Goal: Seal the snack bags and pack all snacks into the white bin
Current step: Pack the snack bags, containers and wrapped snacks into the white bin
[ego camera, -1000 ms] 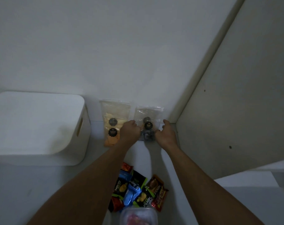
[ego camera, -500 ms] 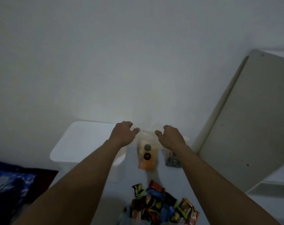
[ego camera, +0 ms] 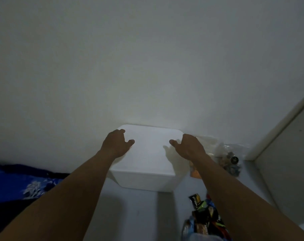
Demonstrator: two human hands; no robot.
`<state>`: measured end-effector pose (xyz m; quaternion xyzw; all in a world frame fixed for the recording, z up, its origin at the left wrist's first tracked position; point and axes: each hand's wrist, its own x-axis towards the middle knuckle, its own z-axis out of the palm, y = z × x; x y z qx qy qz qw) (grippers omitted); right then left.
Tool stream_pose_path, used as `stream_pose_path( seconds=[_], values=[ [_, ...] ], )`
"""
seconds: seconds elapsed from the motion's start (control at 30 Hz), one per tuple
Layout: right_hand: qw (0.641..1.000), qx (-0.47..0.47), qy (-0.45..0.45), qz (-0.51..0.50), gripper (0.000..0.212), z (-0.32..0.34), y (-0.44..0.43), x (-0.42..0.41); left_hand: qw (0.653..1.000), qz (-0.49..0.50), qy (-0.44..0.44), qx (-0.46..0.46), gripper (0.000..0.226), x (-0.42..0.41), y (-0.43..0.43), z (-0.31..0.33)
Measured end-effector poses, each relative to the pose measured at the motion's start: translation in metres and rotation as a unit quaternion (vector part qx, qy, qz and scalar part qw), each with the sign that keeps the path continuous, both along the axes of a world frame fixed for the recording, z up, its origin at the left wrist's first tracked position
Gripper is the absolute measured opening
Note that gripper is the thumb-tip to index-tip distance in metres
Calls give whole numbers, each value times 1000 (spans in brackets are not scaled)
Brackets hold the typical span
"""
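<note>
Step in hand: judged as getting at the white bin [ego camera: 144,180]. Both hands are over its top and no snack is held.
Left hand [ego camera: 117,144]: fingers loosely curved, thumb out, holding nothing. It sits at the left edge of the bin's top. Contact cannot be told.
Right hand [ego camera: 187,146]: same posture, fingers curved and spread from the thumb, nothing in it. It casts a shadow on the bin top beside it, so it is probably just above the surface, not pressing.
White bin: against the wall [ego camera: 147,58], between the two forearms. The top reads as one flat white face. It looks covered, but whether that is a lid cannot be told in this light.
Orange-filled bag [ego camera: 194,173]: clear bag just right of the bin, mostly hidden by the right forearm.
Dark-filled bag [ego camera: 231,160]: clear bag further right, near the grey panel [ego camera: 287,162]. Whether either bag is sealed is not legible.
Small wrapped snacks [ego camera: 205,214]: loose pile on the pale surface, near the camera, right of the bin.
Other: blue patterned cloth [ego camera: 17,185] at far left.
Progress: nothing visible in the bin, so packing is judged not yet begun.
Next move calls for: both hands gripping opposite edges of the top and lifting evenly, if it is a lid, then setting it aside away from the snack pile.
</note>
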<state>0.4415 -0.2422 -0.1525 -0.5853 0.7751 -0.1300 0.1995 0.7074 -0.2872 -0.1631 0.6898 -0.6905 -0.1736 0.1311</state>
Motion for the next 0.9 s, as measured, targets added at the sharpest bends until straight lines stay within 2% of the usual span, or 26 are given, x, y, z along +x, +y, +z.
stream_pose_path(
  seconds=[0.17, 0.3, 0.43, 0.57, 0.7, 0.9],
  values=[
    [996, 51, -5, -77, 91, -30, -8, 11, 996, 36, -44, 61, 85, 35, -21, -31],
    [990, 72, -48, -115, 66, -38, -11, 12, 992, 45, 26, 116, 78, 46, -31, -53],
    [985, 59, -71, -148, 69, -38, -14, 13, 991, 69, 67, 90, 69, 44, -33, -57],
    [974, 44, -118, -190, 75, -44, -12, 14, 986, 101, 103, 83, 76, 44, -32, -58],
    [956, 3, -190, -225, 71, -53, -4, 16, 983, 123, 124, 60, 78, 40, -30, -57],
    [952, -50, -210, -215, 78, -43, -6, 15, 977, 144, 146, 48, 79, 38, -34, -47]
  ],
)
